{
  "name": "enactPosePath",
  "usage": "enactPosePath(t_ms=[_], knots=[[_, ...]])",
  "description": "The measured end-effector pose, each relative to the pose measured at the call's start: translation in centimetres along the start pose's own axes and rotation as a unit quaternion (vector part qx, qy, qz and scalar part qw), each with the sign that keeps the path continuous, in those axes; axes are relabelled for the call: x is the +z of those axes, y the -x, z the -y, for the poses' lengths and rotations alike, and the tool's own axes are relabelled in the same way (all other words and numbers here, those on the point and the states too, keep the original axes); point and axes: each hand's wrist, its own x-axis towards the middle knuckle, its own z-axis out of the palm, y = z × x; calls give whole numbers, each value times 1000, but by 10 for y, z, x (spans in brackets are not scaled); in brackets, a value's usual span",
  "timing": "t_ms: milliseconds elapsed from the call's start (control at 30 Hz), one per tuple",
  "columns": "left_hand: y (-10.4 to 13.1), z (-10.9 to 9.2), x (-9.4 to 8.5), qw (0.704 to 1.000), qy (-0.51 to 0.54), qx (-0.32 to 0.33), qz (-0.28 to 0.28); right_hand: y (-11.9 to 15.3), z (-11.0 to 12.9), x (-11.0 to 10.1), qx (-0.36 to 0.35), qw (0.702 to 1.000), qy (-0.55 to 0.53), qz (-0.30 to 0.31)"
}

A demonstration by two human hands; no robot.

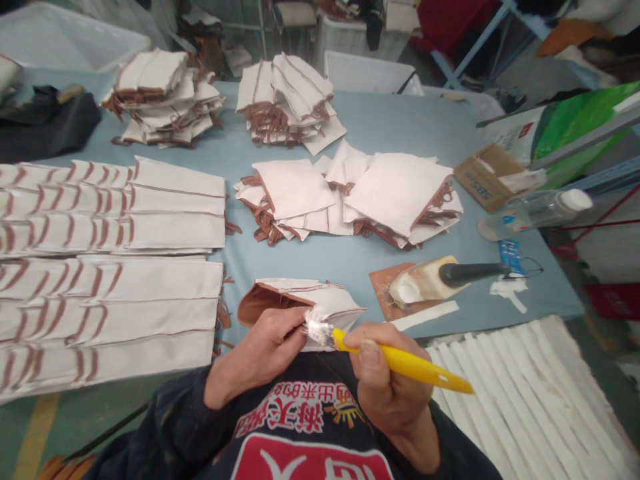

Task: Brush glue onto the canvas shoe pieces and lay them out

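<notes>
My right hand (pixel 393 377) is closed around the yellow handle of a brush (pixel 425 369), whose ragged white bristles point left. The bristles are at the near edge of a cream fabric pouch (pixel 327 293) with a brown lining, its mouth gaping at the left. My left hand (pixel 265 347) is closed at the pouch's near side, fingertips right beside the bristles; the fingers partly hide the edge they grip. To the right, a worn container with white paste (pixel 407 291) and a black-handled tool (pixel 473 273) rest on a brown piece (pixel 383 283).
Overlapping rows of cream pieces (pixel 175 283) cover the table's left. Stacks of pouches (pixel 400 190) lie ahead, with more stacks (pixel 155 87) behind. At right are a cardboard box (pixel 483 180), a clear bottle (pixel 535 212), a white strip (pixel 427 316) and white rolled material (pixel 540 393).
</notes>
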Motion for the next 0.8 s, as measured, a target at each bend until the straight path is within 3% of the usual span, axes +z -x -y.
enactPosePath(t_ms=[133, 267, 400, 500, 633, 800], knots=[[-7, -5, -5, 990, 100, -95, 7, -4, -17, -5, 137, 985, -97, -46], [-14, -6, -12, 946, 270, -178, 36, -16, -26, -14, 175, 968, -172, -58], [-17, -3, -17, 917, 334, -210, 65, -18, -31, -13, 117, 980, -155, -42], [-17, -3, -17, 908, 346, -218, 90, -16, -39, -7, 26, 996, -85, -23], [-19, -7, -18, 908, 348, -214, 98, -13, -46, -4, -85, 995, -36, -29], [-25, -13, -22, 904, 364, -204, 94, -11, -44, -12, -78, 993, -23, -91]])
